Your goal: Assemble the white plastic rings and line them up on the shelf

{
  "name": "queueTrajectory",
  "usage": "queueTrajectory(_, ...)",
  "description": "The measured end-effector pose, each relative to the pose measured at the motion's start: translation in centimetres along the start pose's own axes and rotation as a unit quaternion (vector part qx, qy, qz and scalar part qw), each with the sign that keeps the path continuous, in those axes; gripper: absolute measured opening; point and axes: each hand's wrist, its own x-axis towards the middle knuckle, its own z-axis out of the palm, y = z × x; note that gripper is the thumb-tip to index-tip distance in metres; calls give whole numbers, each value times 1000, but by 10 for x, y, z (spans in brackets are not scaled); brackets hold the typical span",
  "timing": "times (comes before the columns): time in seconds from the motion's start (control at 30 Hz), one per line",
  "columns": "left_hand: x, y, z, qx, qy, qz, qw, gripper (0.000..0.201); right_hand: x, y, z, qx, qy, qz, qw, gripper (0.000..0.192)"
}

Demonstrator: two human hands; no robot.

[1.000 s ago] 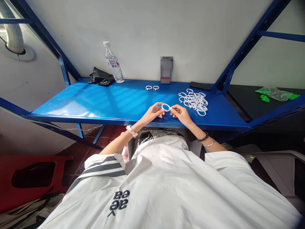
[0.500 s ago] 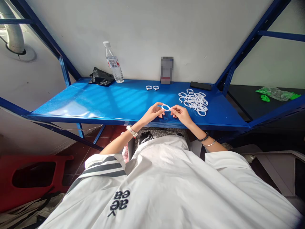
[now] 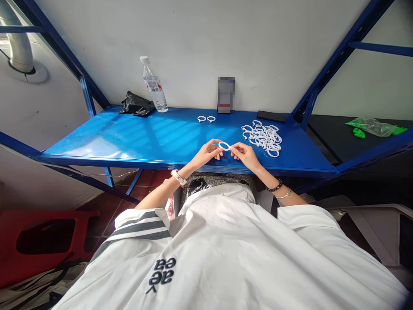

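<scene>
Hands are meeting over the front edge of a blue metal shelf (image 3: 135, 137), where a seated person in a white shirt is working. The left hand (image 3: 208, 153) and the right hand (image 3: 247, 154) are each pinching one side of a single white plastic ring (image 3: 224, 145), holding it between them just above the shelf surface, fingertips closed on it. A watch is sitting on the left wrist, and two bracelets are circling the right wrist.

Just beyond the right hand, a loose pile of white rings (image 3: 263, 137) is lying on the shelf. Farther back, near the wall, two separate rings (image 3: 206, 119) are resting side by side. Behind them a small dark box (image 3: 226, 95) is standing upright against the wall, with a black phone (image 3: 271, 116) lying flat to its right. At the far left of the shelf, a clear water bottle (image 3: 154, 86) is standing beside a crumpled black bag (image 3: 137, 104). On a neighbouring dark surface to the right, a clear bag of green parts (image 3: 372, 126) is lying.
</scene>
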Motion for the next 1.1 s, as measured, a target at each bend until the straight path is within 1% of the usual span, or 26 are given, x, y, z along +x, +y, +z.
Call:
queueTrajectory(0.63, -1, 3, 1, -2, 5, -8, 1000, 55, 0, 0, 1, 7, 12, 15, 1000, 42)
queueTrajectory(0.83, -2, 4, 2, -2, 3, -5, 1000, 54, 1, 4, 1, 13, 13, 13, 1000, 41)
queueTrajectory(1.0, -1, -3, 0, 11, 1, 1, 1000, 53, 1, 5, 1, 8, 18, 10, 1000, 41)
queueTrajectory(1.03, 0, -4, 1, 19, 10, 5, 1000, 52, 1, 5, 1, 7, 20, 10, 1000, 42)
queueTrajectory(1.1, 2, -2, 3, 54, 63, 26, 996, 50, 1, 3, 2, 11, 27, 10, 1000, 43)
